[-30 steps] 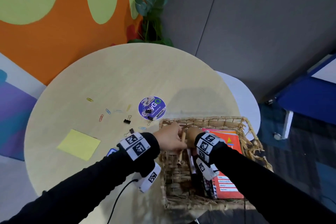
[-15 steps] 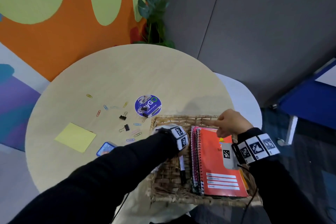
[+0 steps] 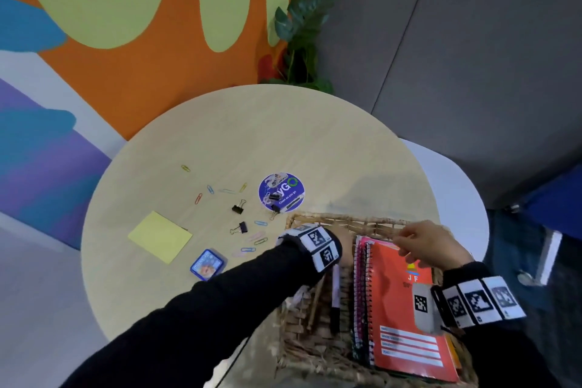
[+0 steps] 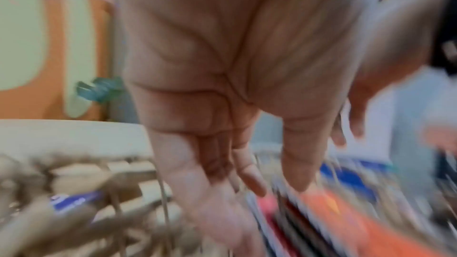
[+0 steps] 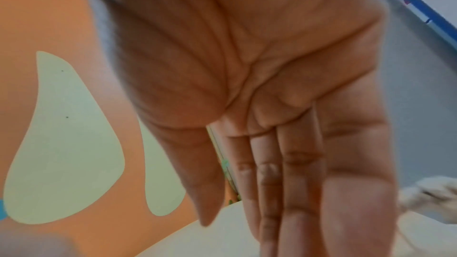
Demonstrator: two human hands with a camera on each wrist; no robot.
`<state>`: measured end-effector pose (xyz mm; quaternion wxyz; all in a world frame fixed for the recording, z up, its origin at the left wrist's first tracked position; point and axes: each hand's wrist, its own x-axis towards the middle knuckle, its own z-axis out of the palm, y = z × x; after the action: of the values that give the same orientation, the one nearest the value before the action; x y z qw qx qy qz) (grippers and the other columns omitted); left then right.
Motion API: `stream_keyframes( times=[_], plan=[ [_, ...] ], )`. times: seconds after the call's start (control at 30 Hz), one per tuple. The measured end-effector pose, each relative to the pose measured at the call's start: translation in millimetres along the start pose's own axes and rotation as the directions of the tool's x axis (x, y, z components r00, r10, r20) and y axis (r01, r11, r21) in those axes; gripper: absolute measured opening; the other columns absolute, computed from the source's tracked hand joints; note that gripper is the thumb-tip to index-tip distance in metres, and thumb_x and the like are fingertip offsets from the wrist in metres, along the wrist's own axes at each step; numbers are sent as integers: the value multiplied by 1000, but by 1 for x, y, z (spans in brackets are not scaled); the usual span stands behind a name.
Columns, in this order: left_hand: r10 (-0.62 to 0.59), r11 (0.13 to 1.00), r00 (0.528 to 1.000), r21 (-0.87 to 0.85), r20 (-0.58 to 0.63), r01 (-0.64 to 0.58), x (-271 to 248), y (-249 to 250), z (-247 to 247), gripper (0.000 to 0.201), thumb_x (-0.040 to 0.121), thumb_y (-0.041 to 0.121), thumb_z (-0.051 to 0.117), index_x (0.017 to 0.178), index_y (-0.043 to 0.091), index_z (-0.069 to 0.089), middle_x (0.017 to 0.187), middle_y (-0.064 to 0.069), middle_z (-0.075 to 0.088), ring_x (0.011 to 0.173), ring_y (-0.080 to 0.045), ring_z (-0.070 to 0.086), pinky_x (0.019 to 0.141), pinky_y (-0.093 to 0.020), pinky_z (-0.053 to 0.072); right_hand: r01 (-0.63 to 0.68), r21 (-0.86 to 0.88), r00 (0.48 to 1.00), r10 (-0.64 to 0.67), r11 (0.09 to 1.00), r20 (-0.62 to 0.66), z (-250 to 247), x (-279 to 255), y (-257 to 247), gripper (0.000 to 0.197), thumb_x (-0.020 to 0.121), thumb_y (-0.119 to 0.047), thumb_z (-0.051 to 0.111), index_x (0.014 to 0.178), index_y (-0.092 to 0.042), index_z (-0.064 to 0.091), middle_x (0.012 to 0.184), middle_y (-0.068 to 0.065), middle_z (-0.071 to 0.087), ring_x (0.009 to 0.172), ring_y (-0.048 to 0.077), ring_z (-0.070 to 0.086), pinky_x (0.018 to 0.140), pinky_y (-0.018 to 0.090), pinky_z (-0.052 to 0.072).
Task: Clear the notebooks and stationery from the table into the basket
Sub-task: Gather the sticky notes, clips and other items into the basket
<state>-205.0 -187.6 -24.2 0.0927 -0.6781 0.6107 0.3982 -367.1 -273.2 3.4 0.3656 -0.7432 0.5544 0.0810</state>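
Note:
A wicker basket [image 3: 346, 220] stands at the table's near right edge. In it lie an orange spiral notebook [image 3: 396, 302] on pink ones, a marker [image 3: 335, 293] and a pencil [image 3: 316, 302]. My left hand [image 3: 345, 249] reaches into the basket's left part, mostly hidden behind its wrist band. In the blurred left wrist view, that hand [image 4: 235, 173] has straight fingers and holds nothing. My right hand [image 3: 431, 242] hovers over the notebook's far end by the basket's far rim. It is empty, its fingers [image 5: 272, 163] straight in the right wrist view.
On the round table [image 3: 283, 135] lie a yellow sticky pad [image 3: 160, 236], a small blue box [image 3: 208, 264], several coloured paper clips [image 3: 252, 242], black binder clips [image 3: 237, 208] and a round purple sticker [image 3: 282, 192]. A plant [image 3: 302, 41] stands behind the table.
The two hands were together at the basket's left with a pencil. They have parted: the right hand went to the far right rim, and the pencil lies in the basket.

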Motion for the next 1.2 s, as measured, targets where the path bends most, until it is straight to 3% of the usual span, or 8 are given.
stream_keyframes(
  times=[0.2, 0.33, 0.6, 0.77, 0.83, 0.93, 1.07, 1.2],
  plan=[
    [-171, 885, 852, -457, -495, -88, -70, -97, -46, 19, 87, 25, 58, 100, 12, 64, 88, -1, 63, 80, -15, 54, 74, -21, 40, 277, 93, 956, -264, 956, -126, -10, -6, -91, 12, 88, -14, 60, 88, -8, 70, 78, 11, 73, 71, 26, 70, 65, 36, 57],
    [-442, 828, 735, -549, -514, 114, -95, -179, -12, 24, 84, 22, 61, 106, 12, 60, 100, -5, 65, 92, -22, 60, 78, -24, 40, 433, 182, 901, -419, 883, -110, 14, 0, -176, 11, 86, -10, 58, 80, -8, 67, 73, 12, 69, 61, 20, 65, 58, 28, 57],
    [-577, 772, 763, -499, -291, 394, -92, -227, 87, 86, 60, 45, 78, 130, 17, 37, 127, -7, 37, 113, -27, 44, 92, -33, 46, 425, -115, 895, -397, 898, 204, 136, 52, -268, 11, 85, -6, 51, 80, -10, 60, 77, 9, 63, 69, 24, 61, 73, 31, 55],
    [-565, 800, 751, -452, -341, 396, -85, -231, 106, 59, 75, 33, 70, 123, 15, 41, 127, -6, 42, 112, -27, 46, 90, -35, 47, 346, -444, 908, -176, 826, 380, 195, 76, -271, 26, 85, -15, 57, 62, -8, 46, 84, 15, 62, 64, 25, 54, 57, 28, 47],
    [-562, 791, 758, -483, -330, 376, -88, -234, 103, 50, 75, 32, 67, 116, 16, 44, 122, -5, 46, 108, -26, 48, 86, -31, 45, 354, -516, 906, -148, 780, 396, 210, 78, -269, 16, 87, -17, 59, 85, -1, 60, 110, 16, 66, 89, 29, 64, 74, 34, 52],
    [-561, 762, 765, -560, -316, 327, -101, -237, 92, 52, 67, 33, 70, 110, 17, 47, 107, -3, 47, 97, -24, 49, 72, -27, 38, 348, -548, 923, -175, 760, 342, 230, 80, -259, 40, 94, -15, 51, 132, -1, 46, 142, 17, 44, 132, 31, 43, 106, 38, 38],
    [-553, 750, 749, -610, -364, 257, -121, -242, 78, 54, 64, 33, 72, 109, 19, 47, 97, -1, 42, 84, -21, 45, 66, -26, 32, 394, -651, 916, -224, 649, 332, 243, 79, -255, 39, 98, -10, 39, 136, -1, 39, 149, 18, 30, 134, 32, 40, 109, 36, 34],
    [-552, 741, 747, -628, -371, 236, -135, -249, 70, 54, 65, 32, 73, 110, 21, 47, 99, -1, 44, 86, -20, 49, 69, -24, 35, 399, -597, 916, -284, 696, 282, 242, 75, -259, 32, 100, -5, 35, 127, 1, 50, 138, 18, 50, 129, 28, 48, 108, 31, 34]
  ],
)
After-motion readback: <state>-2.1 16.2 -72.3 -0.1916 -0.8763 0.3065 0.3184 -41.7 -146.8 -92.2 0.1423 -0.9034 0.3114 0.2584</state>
